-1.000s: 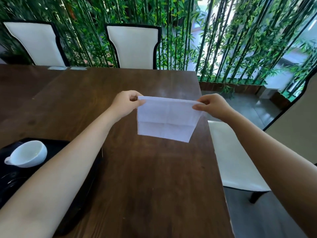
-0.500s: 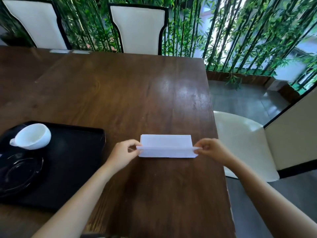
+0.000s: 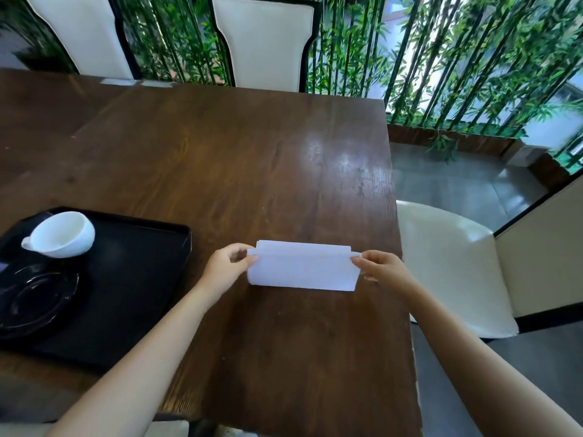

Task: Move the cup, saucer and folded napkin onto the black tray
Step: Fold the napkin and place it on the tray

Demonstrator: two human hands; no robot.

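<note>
Napkin [image 3: 303, 269]: white, folded, on the worktop [image 3: 252, 159] near its right edge, its left end pinched by the left hand [image 3: 225, 266] and its right end by the right hand [image 3: 383, 269]. Black tray [image 3: 132, 279]: near the left edge, carrying a dark saucer [image 3: 34, 299]. White cup [image 3: 61, 234]: tilted on the tray just beyond the saucer.
</note>
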